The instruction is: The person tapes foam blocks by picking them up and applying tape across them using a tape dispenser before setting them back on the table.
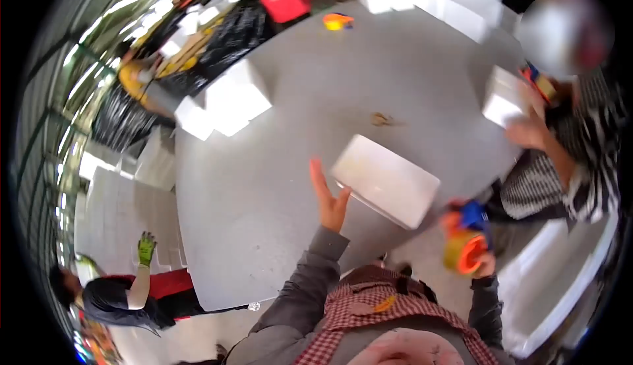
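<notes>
White box by the left hand
The left hand (331, 208) is spread beside the white box (386, 180) on the gray worktop (277, 167); what is in it does not show. The right hand (486, 265) is wrapped around the tape gun (467, 236). More boxes (237, 98) sit near the far edge.
</notes>
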`<state>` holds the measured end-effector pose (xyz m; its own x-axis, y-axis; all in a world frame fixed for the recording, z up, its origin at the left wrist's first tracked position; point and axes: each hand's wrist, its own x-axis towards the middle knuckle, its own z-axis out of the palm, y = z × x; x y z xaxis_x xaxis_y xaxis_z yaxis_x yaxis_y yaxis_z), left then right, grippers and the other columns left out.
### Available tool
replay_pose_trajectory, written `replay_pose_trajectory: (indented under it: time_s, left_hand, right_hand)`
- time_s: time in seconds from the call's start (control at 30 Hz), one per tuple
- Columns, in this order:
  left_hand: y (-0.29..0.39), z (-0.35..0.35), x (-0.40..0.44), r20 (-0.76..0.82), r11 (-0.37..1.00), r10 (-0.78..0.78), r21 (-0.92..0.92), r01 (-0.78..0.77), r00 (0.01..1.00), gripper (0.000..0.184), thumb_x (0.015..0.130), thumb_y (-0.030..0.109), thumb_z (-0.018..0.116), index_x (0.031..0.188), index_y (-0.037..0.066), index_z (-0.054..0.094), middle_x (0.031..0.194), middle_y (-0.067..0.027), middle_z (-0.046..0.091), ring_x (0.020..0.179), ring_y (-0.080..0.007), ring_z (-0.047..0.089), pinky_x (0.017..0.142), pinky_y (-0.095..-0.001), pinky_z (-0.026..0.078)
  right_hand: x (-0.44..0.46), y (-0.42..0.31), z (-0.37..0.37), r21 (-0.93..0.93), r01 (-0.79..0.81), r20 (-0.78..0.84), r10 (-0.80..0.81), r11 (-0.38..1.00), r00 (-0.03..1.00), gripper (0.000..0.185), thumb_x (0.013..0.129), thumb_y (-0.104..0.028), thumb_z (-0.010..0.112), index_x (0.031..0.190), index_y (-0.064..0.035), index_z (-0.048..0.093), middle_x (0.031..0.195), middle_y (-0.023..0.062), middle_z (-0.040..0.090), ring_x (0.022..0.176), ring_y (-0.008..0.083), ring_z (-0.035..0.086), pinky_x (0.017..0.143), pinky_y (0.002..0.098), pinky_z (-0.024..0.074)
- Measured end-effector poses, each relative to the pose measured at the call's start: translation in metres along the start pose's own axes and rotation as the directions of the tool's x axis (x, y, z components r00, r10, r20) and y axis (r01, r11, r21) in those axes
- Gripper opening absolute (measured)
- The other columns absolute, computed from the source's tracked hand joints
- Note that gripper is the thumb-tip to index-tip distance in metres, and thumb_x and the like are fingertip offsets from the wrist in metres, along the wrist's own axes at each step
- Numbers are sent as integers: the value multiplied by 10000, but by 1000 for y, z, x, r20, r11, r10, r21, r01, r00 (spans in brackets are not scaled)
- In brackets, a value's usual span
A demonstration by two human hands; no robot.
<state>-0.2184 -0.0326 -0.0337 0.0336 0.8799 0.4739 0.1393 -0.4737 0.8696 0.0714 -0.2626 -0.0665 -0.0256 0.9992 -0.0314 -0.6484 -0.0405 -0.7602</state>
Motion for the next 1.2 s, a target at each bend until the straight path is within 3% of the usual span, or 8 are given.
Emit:
replay_pose_trajectory:
  time_s: [0.27, 0.37, 0.43, 0.57, 0.8, 0.93, 1.03, 1.2]
  left_hand:
    - [-92, -90, 14, -196, 705, -620, 287, 649, 760, 522, 739, 429, 667, 1011, 3, 540, 953, -199, 589, 884, -277, 568, 703, -394, 457]
    - [-76, -224, 48, -45, 116, -445, 987, 107, 894, 448, 846, 457, 503, 1088, 80, 503, 955, -166, 566, 834, -325, 571, 628, -415, 454]
    - [-36, -256, 80, -531, 5, 86, 846, 533, 843, 432, 853, 423, 507, 1123, 86, 492, 976, -157, 548, 878, -305, 556, 685, -427, 445]
    - [-98, -253, 166, -478, 898, -208, 252, 361, 853, 398, 868, 296, 556, 1167, 48, 467, 999, -103, 560, 911, -205, 530, 793, -337, 428]
    - [-180, -146, 255, -148, 737, -662, -304, 603, 735, 396, 864, 399, 530, 1137, 116, 487, 1069, -25, 546, 986, -133, 499, 825, -291, 393]
    - [-229, -50, 205, 305, 866, -438, -108, 488, 845, 581, 820, 442, 578, 1256, 94, 416, 1237, -131, 468, 1142, -204, 452, 941, -354, 370]
    - [-152, 30, 180, 212, 850, -388, 459, 259, 897, 756, 776, 422, 640, 1319, 0, 325, 1352, -223, 326, 1254, -294, 342, 1029, -363, 278]
    - [-122, 97, 137, -41, 932, -352, 71, 354, 935, 755, 735, 438, 672, 1214, -61, 370, 1188, -236, 440, 1109, -361, 423, 953, -424, 334]
  right_hand:
    - [206, 58, 98, -171, 111, -191, -144, 979, 971, 467, 845, -293, 484, 1209, -2, 451, 1149, 71, 541, 1041, 222, 530, 852, 401, 455]
    - [253, 124, 156, -309, -117, 100, 154, 944, 983, 370, 827, -176, 520, 1173, -47, 489, 1122, 97, 554, 982, 234, 558, 829, 384, 460]
    - [284, 156, 185, -407, -81, 173, 164, 910, 971, 343, 810, -145, 543, 1141, -61, 515, 1105, 107, 564, 956, 244, 569, 814, 373, 466]
    - [339, 150, 216, -531, 158, 277, -6, 832, 961, 226, 823, -79, 528, 1044, -34, 551, 1046, 102, 582, 927, 227, 567, 802, 331, 462]
    - [334, 79, 226, -56, -232, -10, 232, 971, 973, 537, 777, -193, 626, 1239, -36, 399, 1105, 85, 522, 1020, 191, 493, 820, 356, 441]
    - [310, 18, 132, -158, 359, -156, -382, 920, 911, 457, 830, -341, 593, 1147, -34, 475, 1124, 106, 539, 994, 263, 534, 815, 398, 471]
    - [332, -55, 22, -999, 42, 20, -782, 8, 622, 183, 883, -162, 462, 984, -36, 548, 976, 40, 570, 935, 157, 517, 804, 284, 402]
    - [358, -76, -48, -348, -36, -283, -68, 937, 957, 492, 878, -416, 409, 1183, -40, 499, 1138, 91, 568, 1004, 217, 558, 882, 351, 436]
